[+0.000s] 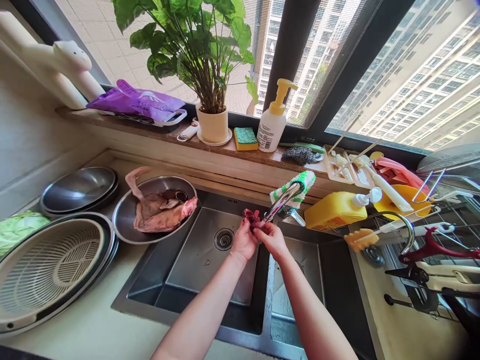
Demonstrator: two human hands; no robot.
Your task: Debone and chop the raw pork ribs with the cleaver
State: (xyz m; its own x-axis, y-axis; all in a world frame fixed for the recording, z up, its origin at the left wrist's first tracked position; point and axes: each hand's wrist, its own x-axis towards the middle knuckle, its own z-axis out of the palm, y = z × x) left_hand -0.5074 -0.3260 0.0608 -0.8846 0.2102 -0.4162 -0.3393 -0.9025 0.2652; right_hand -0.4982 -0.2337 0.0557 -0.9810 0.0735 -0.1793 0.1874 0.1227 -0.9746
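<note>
Over the steel sink (195,260), my left hand (243,241) and my right hand (273,239) are both closed around a small dark red piece of raw meat (251,217). They hold it right under the spout of the chrome tap (282,201), which has a green and white cloth (300,184) wrapped on it. To the left, a steel bowl (127,220) on the sink's edge holds a plucked raw bird (159,212) with its neck hanging over the rim.
On the left counter sit stacked steel bowls (77,189), a white colander (45,265) and a cabbage (17,227). The sill carries a potted plant (212,122), sponge (245,138), soap pump bottle (273,122) and scourer (299,155). A yellow bottle (335,210) and scissors (431,265) lie right.
</note>
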